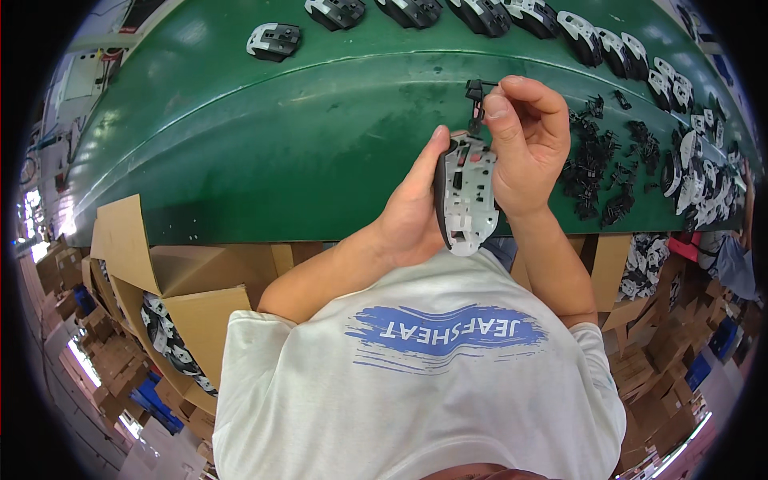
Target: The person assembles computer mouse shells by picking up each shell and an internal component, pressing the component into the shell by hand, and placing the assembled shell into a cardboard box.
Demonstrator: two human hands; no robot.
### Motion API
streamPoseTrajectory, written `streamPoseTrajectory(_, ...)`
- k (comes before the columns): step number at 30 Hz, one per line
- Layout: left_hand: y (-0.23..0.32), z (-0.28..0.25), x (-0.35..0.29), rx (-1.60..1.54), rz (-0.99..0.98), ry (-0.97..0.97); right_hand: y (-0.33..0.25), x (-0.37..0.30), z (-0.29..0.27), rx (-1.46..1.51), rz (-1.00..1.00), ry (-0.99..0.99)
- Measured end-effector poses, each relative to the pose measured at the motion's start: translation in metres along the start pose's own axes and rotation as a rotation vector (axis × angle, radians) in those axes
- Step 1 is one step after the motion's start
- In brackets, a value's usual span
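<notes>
The mouse shell [470,196], above the near edge of the smooth green table [280,144], is held in the left grip [412,204], thumb along its dark side, other fingers mostly hidden. It should be light and stiff, of hard plastic, perhaps slippery; the long curved sides seem the best hold. At its far end, the right grip [530,140] pinches a small black clip [476,104], whose slender arms look fragile.
</notes>
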State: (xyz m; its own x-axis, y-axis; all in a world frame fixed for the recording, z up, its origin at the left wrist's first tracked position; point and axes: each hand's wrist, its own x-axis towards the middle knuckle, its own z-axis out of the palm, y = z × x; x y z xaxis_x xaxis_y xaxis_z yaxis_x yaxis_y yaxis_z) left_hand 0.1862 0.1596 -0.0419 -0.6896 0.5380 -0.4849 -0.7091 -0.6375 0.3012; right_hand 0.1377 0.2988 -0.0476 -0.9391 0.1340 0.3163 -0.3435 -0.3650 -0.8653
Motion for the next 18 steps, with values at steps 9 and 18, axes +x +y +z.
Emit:
streamPoseTrajectory(9,0.029,-0.010,-0.007,-0.107,0.303,0.041,-0.032,-0.018,-0.001,-0.275,0.198,-0.165)
streamPoseTrajectory(18,0.023,-0.007,-0.011,0.138,0.356,0.010,-0.034,-0.021,0.004,-0.827,-0.227,-0.332)
